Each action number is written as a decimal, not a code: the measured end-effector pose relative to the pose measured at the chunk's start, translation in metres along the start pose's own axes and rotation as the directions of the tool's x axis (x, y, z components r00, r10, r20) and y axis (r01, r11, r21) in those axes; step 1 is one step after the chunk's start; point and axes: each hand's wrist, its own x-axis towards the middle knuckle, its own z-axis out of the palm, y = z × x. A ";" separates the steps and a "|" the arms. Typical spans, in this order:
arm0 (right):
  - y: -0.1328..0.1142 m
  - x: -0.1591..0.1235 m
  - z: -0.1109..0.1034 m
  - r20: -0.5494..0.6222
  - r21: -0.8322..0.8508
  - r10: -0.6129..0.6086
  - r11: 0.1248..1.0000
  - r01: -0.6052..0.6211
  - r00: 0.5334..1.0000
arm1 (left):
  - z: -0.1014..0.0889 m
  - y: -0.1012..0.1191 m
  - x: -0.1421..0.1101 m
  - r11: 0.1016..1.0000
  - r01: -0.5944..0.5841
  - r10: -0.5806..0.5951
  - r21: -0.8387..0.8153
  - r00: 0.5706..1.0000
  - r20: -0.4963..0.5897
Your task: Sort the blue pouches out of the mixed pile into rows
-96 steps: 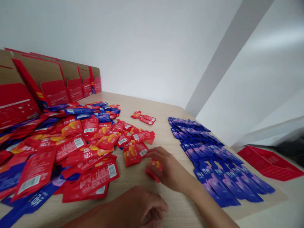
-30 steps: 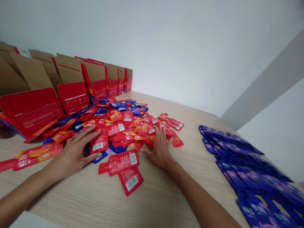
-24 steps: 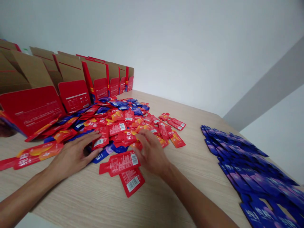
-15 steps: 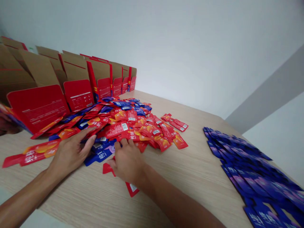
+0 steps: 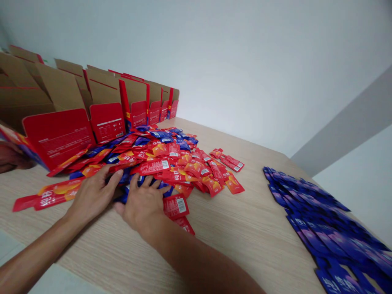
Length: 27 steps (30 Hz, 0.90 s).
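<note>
A heap of red and blue sachets point(image 5: 165, 159) lies on the wooden table point(image 5: 245, 220). My left hand point(image 5: 92, 196) rests flat at the heap's near edge, fingers stretched toward the packets. My right hand point(image 5: 141, 204) lies beside it, fingers spread over blue and red sachets, with a red barcode sachet point(image 5: 176, 206) just to its right. Neither hand grips anything that I can see. A long red sachet point(image 5: 45, 196) lies to the left of my left hand.
A row of open red and brown cardboard boxes point(image 5: 104, 110) stands along the left side. Blue sachets in overlapping rows point(image 5: 321, 220) cover the right of the table. Another person's hand point(image 5: 10, 157) shows at the far left edge.
My right hand has slid left across the front of the heap until it lies next to my left hand. The red barcode sachets at the front have shifted. The view has drifted slightly.
</note>
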 end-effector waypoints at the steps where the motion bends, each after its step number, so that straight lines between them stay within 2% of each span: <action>1: 0.000 0.002 0.000 -0.016 -0.019 -0.013 1.000 0.012 1.000 | 0.000 0.000 0.000 1.000 0.001 -0.001 0.006 1.000 0.011; 5: 0.002 0.000 -0.006 -0.036 -0.043 -0.048 0.998 0.046 0.998 | 0.001 -0.002 0.000 1.000 -0.003 0.002 0.013 0.999 0.037; 12: -0.007 0.002 -0.008 0.077 0.050 0.038 0.998 -0.042 0.996 | 0.002 -0.002 0.001 0.998 -0.015 0.012 0.058 0.998 0.054; 21: -0.013 0.008 -0.003 0.009 -0.068 0.015 0.998 -0.014 1.000 | 0.001 0.002 -0.002 0.991 -0.043 0.035 0.130 0.997 0.069; 27: 0.003 0.001 -0.004 -0.075 -0.158 -0.126 0.981 0.113 0.989 | 0.001 0.004 -0.004 0.987 -0.081 0.070 0.136 0.994 0.084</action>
